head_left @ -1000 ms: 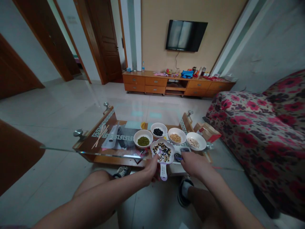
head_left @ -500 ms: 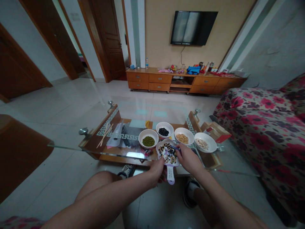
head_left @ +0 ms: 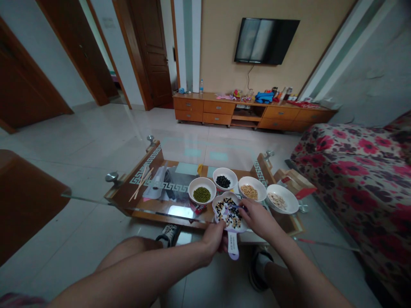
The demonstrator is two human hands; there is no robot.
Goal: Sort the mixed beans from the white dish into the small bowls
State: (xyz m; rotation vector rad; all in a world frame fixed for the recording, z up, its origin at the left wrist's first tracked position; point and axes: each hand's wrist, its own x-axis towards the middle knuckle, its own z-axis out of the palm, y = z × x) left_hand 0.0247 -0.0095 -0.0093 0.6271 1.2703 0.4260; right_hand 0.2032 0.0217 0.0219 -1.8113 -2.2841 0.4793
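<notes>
My left hand (head_left: 214,238) is closed on the near left rim of a white dish with a short handle (head_left: 233,248), its thumb over the edge. Mixed beans (head_left: 231,219), black, yellow and pale, lie scattered in the dish. In my right hand (head_left: 257,217), a thin purple stick-like utensil (head_left: 236,207) is pinched, its end over the beans; its exact kind is too small to tell. Around the dish's far side stand white bowls: one of green mung beans (head_left: 201,195), one of black beans (head_left: 222,182), one of yellow soybeans (head_left: 249,192), and one of pale flat pieces (head_left: 277,200).
The bowls stand on a glass-topped coffee table (head_left: 175,174) with a clear front edge. Chopsticks (head_left: 141,185) lie at its left, a paper bag (head_left: 297,183) at its right. A flowered sofa (head_left: 359,171) is on the right; a TV cabinet (head_left: 218,112) stands along the back wall.
The camera view has shifted slightly, so everything sits a little lower or farther right. The utensil's end in my right hand has moved slightly nearer the dish's middle. My left hand keeps its hold.
</notes>
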